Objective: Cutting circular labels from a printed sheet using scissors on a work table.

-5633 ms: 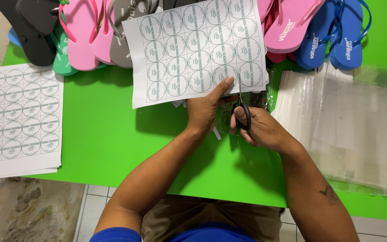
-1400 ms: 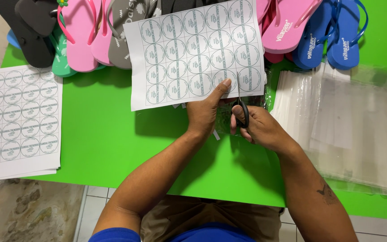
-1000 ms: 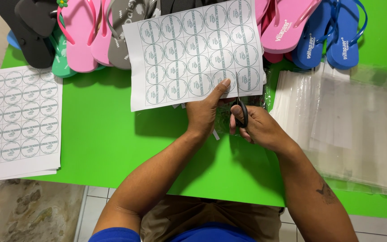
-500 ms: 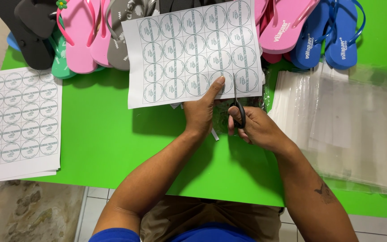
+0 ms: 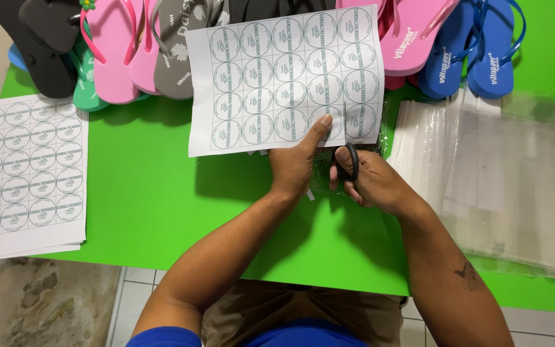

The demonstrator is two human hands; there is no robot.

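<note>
A white sheet printed with rows of round labels (image 5: pixel 271 71) is held up over the green table (image 5: pixel 142 205). My left hand (image 5: pixel 295 164) pinches its lower edge, thumb on top of a label. My right hand (image 5: pixel 370 182) grips black-handled scissors (image 5: pixel 347 151) whose blades point up into the sheet between the two rightmost columns. Thin paper strips lie under my hands, mostly hidden.
A stack of the same label sheets (image 5: pixel 27 173) lies at the table's left edge. Flip-flops in black, pink, grey (image 5: pixel 175 45) and blue (image 5: pixel 476 45) line the far side. A pile of clear plastic bags (image 5: pixel 502 180) lies to the right.
The sheet has shifted slightly left and toward me, and the scissors now reach further up into it along the same line. Both hands stay on their grip.
</note>
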